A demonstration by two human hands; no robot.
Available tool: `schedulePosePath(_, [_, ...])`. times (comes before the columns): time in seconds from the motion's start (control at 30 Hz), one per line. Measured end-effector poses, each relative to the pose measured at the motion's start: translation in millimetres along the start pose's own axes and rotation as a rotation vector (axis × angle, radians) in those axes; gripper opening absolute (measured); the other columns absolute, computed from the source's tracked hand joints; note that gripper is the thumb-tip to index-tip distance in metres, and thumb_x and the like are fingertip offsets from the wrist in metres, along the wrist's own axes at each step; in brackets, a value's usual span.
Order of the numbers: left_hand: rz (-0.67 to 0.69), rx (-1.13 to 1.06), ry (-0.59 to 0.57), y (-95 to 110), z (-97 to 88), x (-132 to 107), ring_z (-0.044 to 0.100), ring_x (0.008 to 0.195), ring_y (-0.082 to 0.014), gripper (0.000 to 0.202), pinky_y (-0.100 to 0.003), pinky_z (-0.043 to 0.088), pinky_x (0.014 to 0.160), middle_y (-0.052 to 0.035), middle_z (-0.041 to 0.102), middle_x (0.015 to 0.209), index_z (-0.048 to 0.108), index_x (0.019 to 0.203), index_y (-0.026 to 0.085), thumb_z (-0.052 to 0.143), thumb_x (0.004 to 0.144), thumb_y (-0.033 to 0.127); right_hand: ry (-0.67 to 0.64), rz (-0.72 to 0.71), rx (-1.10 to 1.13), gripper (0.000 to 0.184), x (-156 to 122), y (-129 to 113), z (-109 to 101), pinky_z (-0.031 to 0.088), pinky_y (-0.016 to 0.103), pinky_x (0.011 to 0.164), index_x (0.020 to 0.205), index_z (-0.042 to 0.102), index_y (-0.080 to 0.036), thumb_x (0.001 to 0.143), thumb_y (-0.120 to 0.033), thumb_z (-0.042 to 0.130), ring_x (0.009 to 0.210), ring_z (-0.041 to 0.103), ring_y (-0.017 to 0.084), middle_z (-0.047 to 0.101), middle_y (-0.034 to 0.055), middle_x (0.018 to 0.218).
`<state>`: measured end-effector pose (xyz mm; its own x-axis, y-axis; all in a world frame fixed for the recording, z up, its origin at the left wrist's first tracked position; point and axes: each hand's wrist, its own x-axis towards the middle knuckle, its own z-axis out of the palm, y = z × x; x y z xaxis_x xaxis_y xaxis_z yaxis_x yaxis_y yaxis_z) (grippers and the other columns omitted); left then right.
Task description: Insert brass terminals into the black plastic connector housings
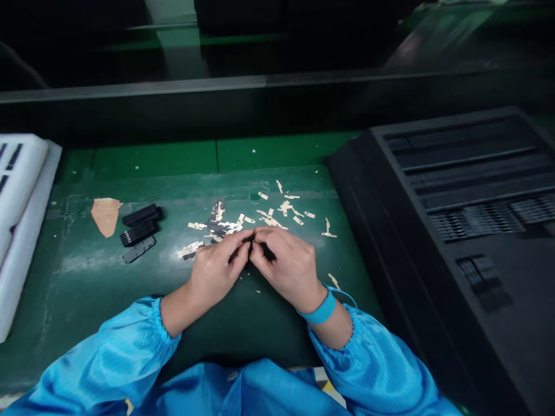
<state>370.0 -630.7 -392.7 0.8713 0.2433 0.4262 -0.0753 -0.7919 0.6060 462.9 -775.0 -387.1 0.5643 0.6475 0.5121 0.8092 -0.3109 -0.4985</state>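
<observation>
My left hand (219, 263) and my right hand (288, 263) meet over the middle of the green mat, fingertips pinched together. Something small and dark shows between them, too covered by the fingers to name. Just beyond my fingers lies a loose pile of small cream-coloured strips (271, 221), some of them mixed with dark pieces (215, 227). Left of the pile sit several black, flat plastic parts (139, 232), stacked and partly ribbed. A teal wrist strap (319, 308) with a thin cord is around my right wrist.
A tan, tapered scrap (105, 216) lies beside the black parts. White foam trays (26, 190) stand at the left edge. On the right, a large black tray (437, 277) holds rows of black parts (472, 222). A dark ledge (260, 110) runs along the back.
</observation>
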Motion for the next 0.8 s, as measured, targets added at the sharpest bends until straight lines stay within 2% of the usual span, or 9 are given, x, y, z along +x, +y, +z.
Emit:
schedulePosePath(0.13, [0.000,-0.001,0.003,1.0,-1.0,0.7,0.079,0.073,-0.0137,0.024,-0.020,0.063,0.069,-0.0023,0.083,0.101,0.069,0.120,0.020,0.060,0.098,0.018,0.004,0.004,0.016,0.012,-0.2,0.0,-0.4,0.057,0.031,0.073,0.091,0.060,-0.021,0.095,-0.010,0.057,0.085,0.073,0.020,0.076,0.0063,0.095])
schedulePosePath(0.4, [-0.156,-0.118,-0.028,2.3,-0.7,0.8,0.080,0.077,-0.0149,0.026,-0.021,0.064,0.071,-0.0021,0.083,0.100,0.071,0.119,0.019,0.062,0.094,0.017,0.000,0.134,0.163,0.007,-0.3,-0.3,-1.0,0.056,0.028,0.067,0.092,0.059,-0.023,0.095,-0.016,0.058,0.075,0.069,0.015,0.073,0.0040,0.091])
schedulePosePath(0.5, [-0.182,-0.149,-0.039,2.1,0.7,-0.2,0.080,0.076,-0.0144,0.027,-0.020,0.064,0.071,-0.0024,0.083,0.102,0.071,0.119,0.019,0.063,0.094,0.017,0.006,0.100,0.120,0.008,-0.8,0.7,0.3,0.055,0.028,0.066,0.090,0.058,-0.022,0.094,-0.015,0.058,0.075,0.068,0.016,0.073,0.0042,0.091])
schedulePosePath(0.8, [-0.123,-0.103,-0.040,2.8,1.0,-0.3,0.079,0.073,-0.0135,0.026,-0.020,0.064,0.070,-0.0023,0.083,0.103,0.072,0.118,0.019,0.063,0.094,0.016,0.013,0.000,0.010,0.012,0.1,0.5,0.3,0.056,0.030,0.067,0.089,0.058,-0.022,0.095,-0.012,0.056,0.078,0.072,0.018,0.075,0.0053,0.089])
